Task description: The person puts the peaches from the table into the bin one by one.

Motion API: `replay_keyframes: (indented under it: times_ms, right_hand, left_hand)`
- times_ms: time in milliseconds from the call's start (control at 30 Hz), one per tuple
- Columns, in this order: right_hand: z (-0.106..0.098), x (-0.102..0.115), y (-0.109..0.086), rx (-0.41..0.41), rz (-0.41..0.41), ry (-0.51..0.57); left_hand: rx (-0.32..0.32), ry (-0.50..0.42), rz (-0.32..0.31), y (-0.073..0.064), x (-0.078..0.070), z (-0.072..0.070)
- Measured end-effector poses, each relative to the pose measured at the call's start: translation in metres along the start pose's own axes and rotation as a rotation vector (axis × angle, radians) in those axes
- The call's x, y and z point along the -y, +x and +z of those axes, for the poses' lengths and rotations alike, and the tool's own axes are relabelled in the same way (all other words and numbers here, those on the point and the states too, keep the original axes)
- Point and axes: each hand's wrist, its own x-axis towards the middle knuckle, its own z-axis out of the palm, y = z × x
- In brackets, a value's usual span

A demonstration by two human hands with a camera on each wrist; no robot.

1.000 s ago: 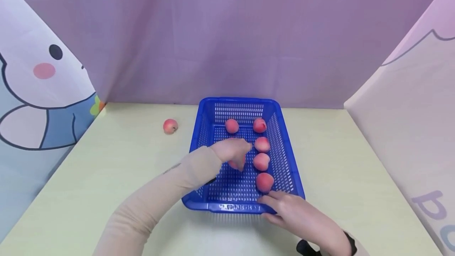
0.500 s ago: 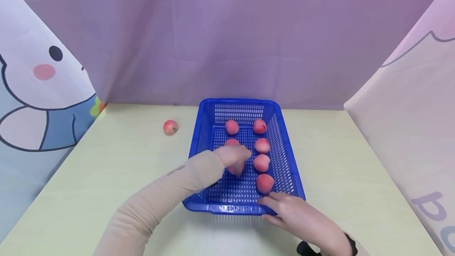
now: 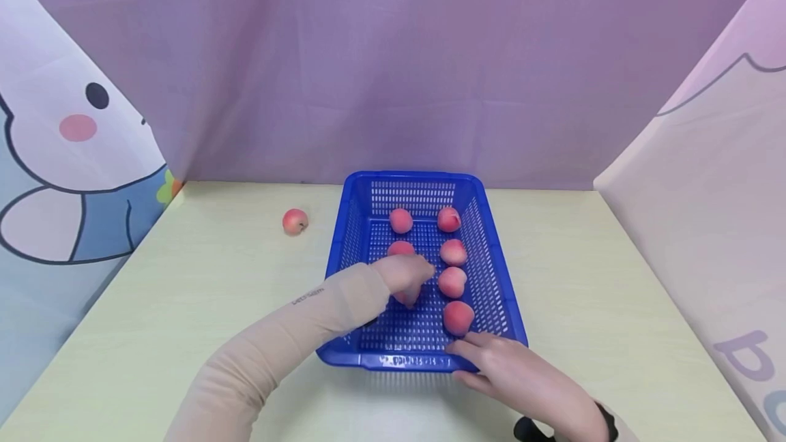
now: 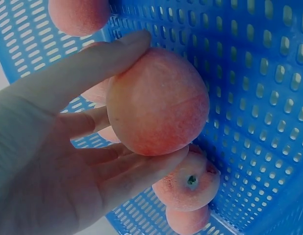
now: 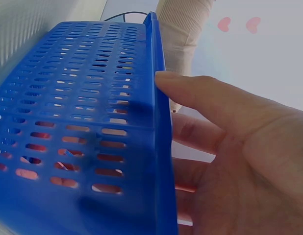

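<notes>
A blue perforated plastic basket (image 3: pixel 405 361) stands on the table with several pinkish-red peaches inside. My left hand (image 3: pixel 406 273) reaches down into it, holding a peach (image 4: pixel 159 103) between thumb and fingers, low over the basket floor. Just beyond that hand lies another peach (image 3: pixel 401 248), partly covered by it, with a further peach (image 3: pixel 401 220) near the far wall. Along the right side runs a row of several peaches, the nearest peach (image 3: pixel 458 318) close to my right fingertips. My right hand (image 3: pixel 510 367) grips the near right rim, thumb outside and fingers inside.
One more peach (image 3: pixel 295 222) lies on the pale table (image 3: pixel 614 326), left of the basket. A purple cloth (image 3: pixel 393 67) hangs behind the table, and printed cloths with cartoon drawings border both sides.
My left hand has moved a little nearer to the front of the basket with its peach, uncovering part of the peach behind. The right hand has kept its grip on the rim.
</notes>
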Motion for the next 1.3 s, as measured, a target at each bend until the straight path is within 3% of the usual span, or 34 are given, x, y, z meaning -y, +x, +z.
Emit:
replay_keyframes:
  times_ms: [33, 167, 300, 633, 867, 1000, 1200, 1300]
  right_hand:
    - [-0.0002, 0.0004, 0.0000, 0.004, 0.003, 0.002]
    - [-0.0003, 0.0013, 0.0002, 0.015, 0.013, 0.002]
    - [-0.0009, 0.0016, 0.0006, 0.028, 0.022, 0.009]
    - [-0.0009, 0.0017, 0.0006, 0.019, 0.013, 0.007]
    - [0.0005, 0.0005, 0.0002, -0.026, -0.017, -0.010]
    - [0.0002, 0.0005, 0.0002, -0.017, -0.012, -0.005]
    - [0.0002, 0.0005, 0.0000, -0.023, -0.019, -0.012]
    - [0.0001, 0.0003, 0.0001, -0.017, -0.016, -0.007]
  left_hand:
    - [-0.031, -0.131, -0.037, -0.0012, 0.0014, 0.0009]
    - [-0.073, -0.306, -0.073, -0.0004, 0.0034, 0.0033]
    - [-0.086, -0.312, -0.078, 0.0013, 0.0030, 0.0045]
    - [-0.099, -0.181, -0.090, 0.0029, 0.0035, 0.0045]
    - [-0.087, -0.195, -0.115, 0.0063, 0.0026, 0.0053]
    - [-0.068, -0.143, -0.095, 0.0043, 0.0039, 0.0039]
    - [-0.031, 0.076, -0.026, 0.0000, 0.0048, -0.0001]
    - [-0.002, 0.266, 0.020, 0.0003, 0.0044, -0.0027]
